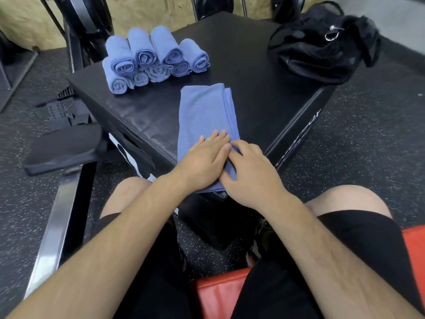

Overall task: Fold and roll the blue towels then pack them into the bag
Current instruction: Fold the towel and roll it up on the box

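Observation:
A blue towel [207, 113], folded into a long strip, lies on the black padded box [257, 88] and reaches its near corner. My left hand [204, 162] lies flat on the strip's near end with straight fingers. My right hand [250, 171] sits beside it on the right, its fingers curled over the towel's near right edge, thumb against the cloth. A stack of several rolled blue towels [154, 58] stands at the box's far left. The black bag [322, 44] slumps on the far right corner of the box.
A black bench pad on a metal frame [62, 148] stands to the left of the box. Speckled dark rubber floor [368, 146] surrounds it. My knees and black shorts are below, on a red seat [218, 293]. Gym equipment stands behind the box.

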